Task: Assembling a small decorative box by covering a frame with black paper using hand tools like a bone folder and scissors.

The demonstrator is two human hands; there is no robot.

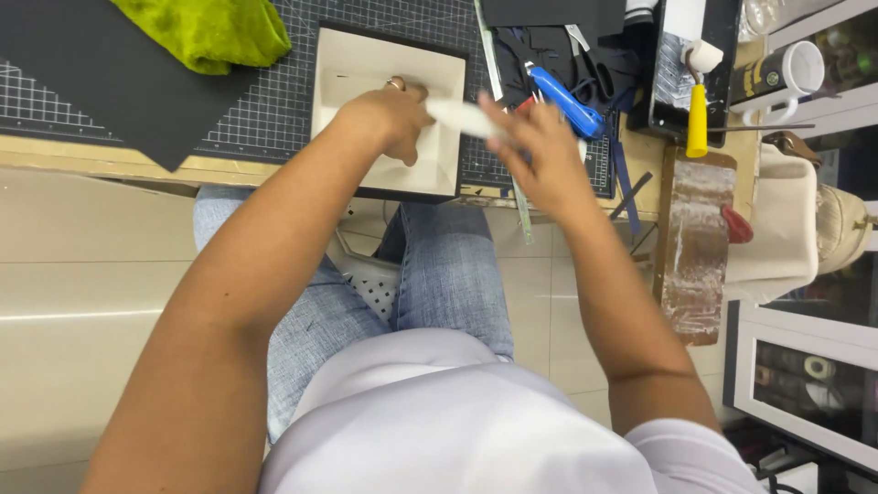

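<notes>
A shallow cream-coloured box (366, 64) with a dark edge lies on the gridded cutting mat (283, 110). My left hand (389, 114), with a ring on one finger, presses down inside the box near its right wall. My right hand (540, 151) hovers at the box's right edge and grips a white flat tool (462, 117), blurred by motion, whose tip reaches toward my left hand.
A green cloth (210, 32) and black sheet (110, 82) lie at the left. A metal ruler (512, 197), blue glue gun (567, 102), yellow-handled paint roller (698, 114) in a black tray, a mug (786, 73) and a glue-stained board (695, 247) crowd the right.
</notes>
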